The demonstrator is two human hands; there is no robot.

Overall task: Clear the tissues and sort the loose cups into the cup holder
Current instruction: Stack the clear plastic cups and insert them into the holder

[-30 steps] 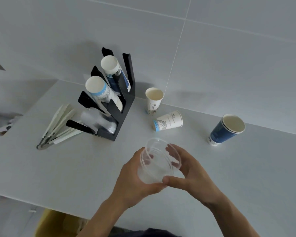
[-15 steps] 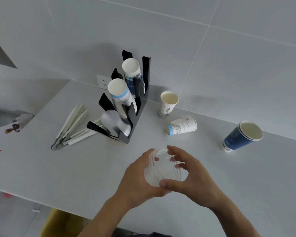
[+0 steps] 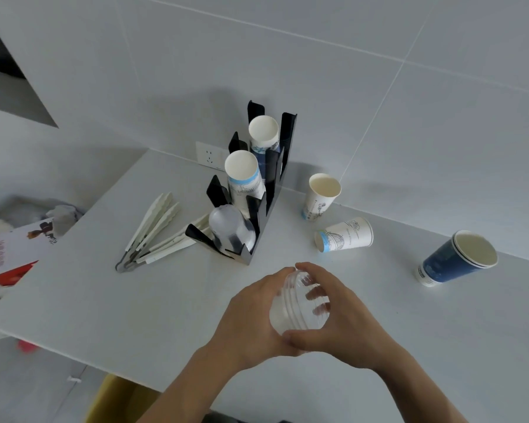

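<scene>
Both hands are wrapped round one clear plastic cup, held above the counter in front of the black cup holder. The left hand cups its base and side from the left, and the right hand curls over it from the right, thumb underneath and fingers showing through the thin wall. The cup is tilted, its rim turned up and to the right, probably because the holder takes cups lying on a slant and the base has to face it first.

The holder's nearest slot already carries a clear cup, so that looks like the one meant for the cup in hand. The middle slot has a white paper cup with a pale blue band, and the slot furthest back holds another paper cup, so cups seem to be grouped by kind.

Right of the holder a white paper cup stands upright and a second one lies on its side just beyond it. Far to the right of the holder stands a dark blue cup, apparently two nested. These three loose ones remain to be sorted.

Left of the holder, touching its front corner, lie white tongs. I see no tissues on the counter, so that part appears done
</scene>
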